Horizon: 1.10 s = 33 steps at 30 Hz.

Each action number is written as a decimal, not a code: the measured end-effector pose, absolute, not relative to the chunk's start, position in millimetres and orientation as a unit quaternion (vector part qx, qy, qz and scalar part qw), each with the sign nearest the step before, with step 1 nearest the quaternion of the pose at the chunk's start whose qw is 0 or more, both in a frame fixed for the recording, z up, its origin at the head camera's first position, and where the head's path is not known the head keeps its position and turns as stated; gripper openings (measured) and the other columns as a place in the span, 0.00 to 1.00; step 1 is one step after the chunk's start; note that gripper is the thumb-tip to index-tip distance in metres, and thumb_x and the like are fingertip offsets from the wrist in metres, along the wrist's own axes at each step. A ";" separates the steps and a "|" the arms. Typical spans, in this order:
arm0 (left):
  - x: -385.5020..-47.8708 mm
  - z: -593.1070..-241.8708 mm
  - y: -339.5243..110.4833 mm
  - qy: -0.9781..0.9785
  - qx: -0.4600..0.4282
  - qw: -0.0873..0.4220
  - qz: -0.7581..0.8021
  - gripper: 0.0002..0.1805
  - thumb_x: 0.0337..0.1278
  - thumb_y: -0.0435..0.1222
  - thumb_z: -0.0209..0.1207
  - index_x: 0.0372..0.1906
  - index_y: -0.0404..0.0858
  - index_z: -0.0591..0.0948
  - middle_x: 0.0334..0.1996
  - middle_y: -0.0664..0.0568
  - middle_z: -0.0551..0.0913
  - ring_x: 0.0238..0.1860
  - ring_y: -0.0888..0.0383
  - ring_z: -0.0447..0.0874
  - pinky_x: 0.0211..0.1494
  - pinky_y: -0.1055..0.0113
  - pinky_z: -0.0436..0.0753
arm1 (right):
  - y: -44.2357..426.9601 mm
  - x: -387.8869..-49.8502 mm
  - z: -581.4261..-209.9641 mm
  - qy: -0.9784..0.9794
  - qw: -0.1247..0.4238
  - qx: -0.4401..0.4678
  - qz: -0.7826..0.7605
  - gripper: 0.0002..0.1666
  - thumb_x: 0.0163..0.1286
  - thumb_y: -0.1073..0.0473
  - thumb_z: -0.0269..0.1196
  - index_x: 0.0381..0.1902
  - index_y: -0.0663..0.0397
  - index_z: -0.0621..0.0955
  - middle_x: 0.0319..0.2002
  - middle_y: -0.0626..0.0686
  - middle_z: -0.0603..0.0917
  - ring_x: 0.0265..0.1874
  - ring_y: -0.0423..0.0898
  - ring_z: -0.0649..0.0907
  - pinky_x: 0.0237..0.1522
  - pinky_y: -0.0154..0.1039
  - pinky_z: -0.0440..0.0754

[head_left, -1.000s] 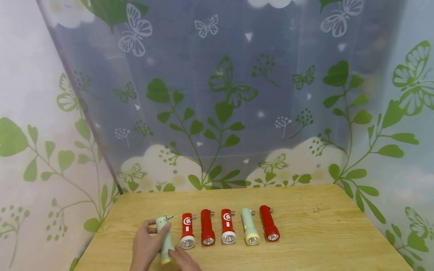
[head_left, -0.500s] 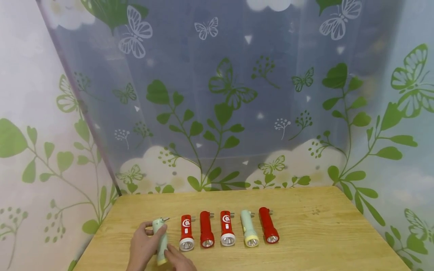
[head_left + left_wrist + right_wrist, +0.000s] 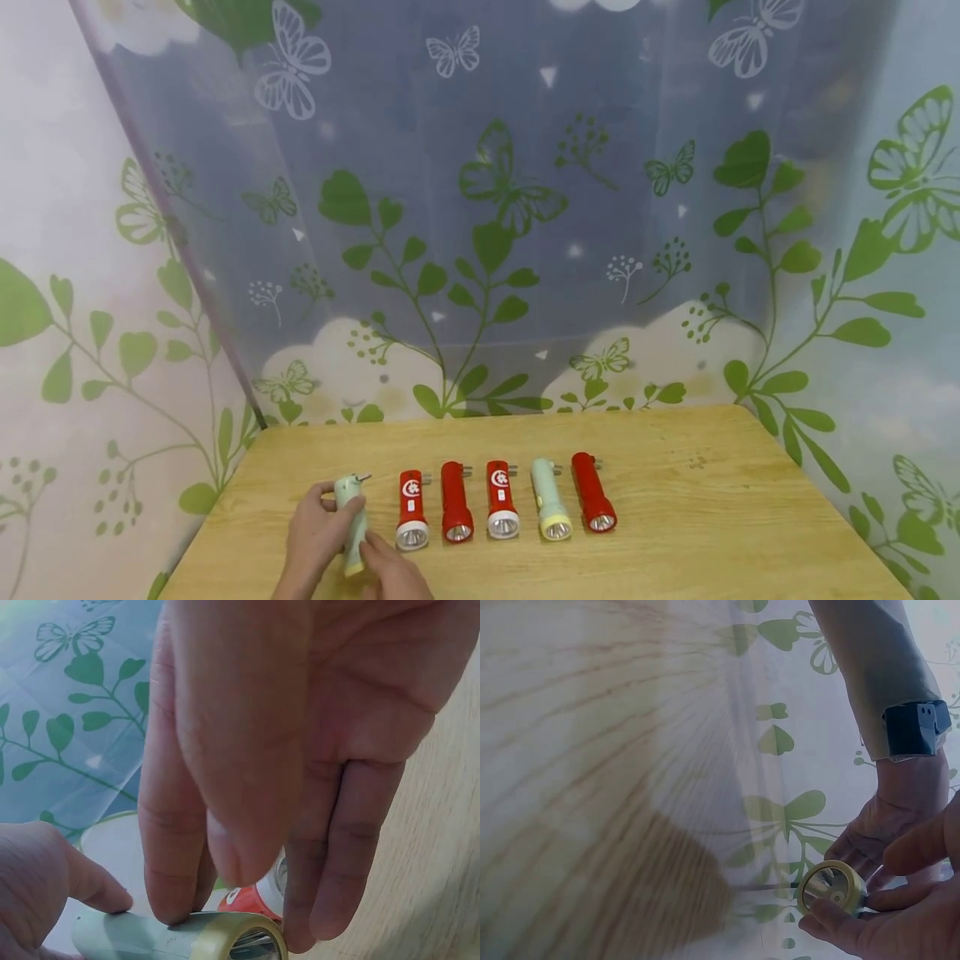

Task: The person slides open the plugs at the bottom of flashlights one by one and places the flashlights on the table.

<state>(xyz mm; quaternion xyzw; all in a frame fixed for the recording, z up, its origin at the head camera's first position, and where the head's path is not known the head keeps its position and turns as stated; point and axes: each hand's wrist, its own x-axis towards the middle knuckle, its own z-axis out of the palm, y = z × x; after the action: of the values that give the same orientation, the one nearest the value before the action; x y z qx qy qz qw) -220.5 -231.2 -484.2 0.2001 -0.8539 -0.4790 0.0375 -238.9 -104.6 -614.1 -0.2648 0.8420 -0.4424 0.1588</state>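
Observation:
A pale green flashlight [image 3: 352, 533] with a yellow rim stands tilted at the left of the table, its metal plug prongs out at the top end. My left hand [image 3: 318, 529] grips its upper body between thumb and fingers. Down at the yellow end, my right hand [image 3: 393, 571] holds the flashlight with its fingers. The right wrist view looks into the flashlight's lens [image 3: 829, 889]; a fingertip of the right hand lies against it. In the left wrist view the yellow rim [image 3: 229, 937] shows at the bottom, with fingers around it.
To the right stands a row: a red-and-white flashlight [image 3: 412, 508], a plain red flashlight [image 3: 455, 502], another red-and-white flashlight [image 3: 502, 500], a pale green flashlight [image 3: 550, 500] and a red flashlight [image 3: 592, 492]. The wooden table [image 3: 720, 517] meets a leaf-patterned curtain [image 3: 510, 275].
Both hands and the green flashlight between them have shifted slightly left, away from the row. The grip looks much the same, and the row has not moved on the table.

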 end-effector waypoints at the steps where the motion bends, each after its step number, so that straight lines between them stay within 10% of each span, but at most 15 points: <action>1: -221.5 -483.6 -231.7 -0.855 0.197 0.037 -0.478 0.35 0.62 0.44 0.61 0.66 0.24 0.67 0.45 0.30 0.83 0.34 0.52 0.83 0.29 0.65 0.83 | -104.9 -238.0 -610.9 0.839 0.160 -0.257 -0.452 0.35 0.67 0.55 0.62 0.73 0.39 0.73 0.75 0.39 0.70 0.71 0.40 0.74 0.69 0.43 0.77; 12: -233.4 -486.8 -236.7 -0.846 0.180 0.043 -0.501 0.36 0.58 0.40 0.64 0.65 0.22 0.67 0.49 0.26 0.81 0.37 0.49 0.86 0.32 0.62 0.87 | -87.9 -195.0 -512.7 0.812 0.142 -0.197 -0.531 0.39 0.61 0.60 0.66 0.72 0.48 0.73 0.74 0.50 0.73 0.73 0.53 0.73 0.73 0.54 0.70; 28: -247.8 -503.3 -242.2 -0.834 0.179 0.039 -0.521 0.37 0.56 0.41 0.68 0.63 0.21 0.70 0.46 0.26 0.84 0.33 0.53 0.86 0.33 0.61 0.88 | -89.8 -203.2 -516.9 0.770 0.201 -0.173 -0.581 0.41 0.63 0.63 0.66 0.74 0.51 0.69 0.75 0.52 0.70 0.74 0.52 0.70 0.74 0.58 0.67; 33: -253.1 -505.2 -242.7 -0.832 0.183 0.036 -0.523 0.37 0.55 0.41 0.69 0.62 0.20 0.70 0.47 0.24 0.83 0.33 0.54 0.87 0.32 0.60 0.89 | -90.2 -205.4 -515.6 0.747 0.211 -0.170 -0.608 0.41 0.62 0.65 0.65 0.74 0.48 0.69 0.70 0.49 0.75 0.44 0.41 0.81 0.43 0.38 0.83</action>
<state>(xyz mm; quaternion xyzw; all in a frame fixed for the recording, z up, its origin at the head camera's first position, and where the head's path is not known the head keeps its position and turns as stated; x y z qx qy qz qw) -253.1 -242.7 -505.2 0.1826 -0.8318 -0.5230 0.0361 -205.4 -90.2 -515.6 -0.1697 0.7465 -0.6077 0.2113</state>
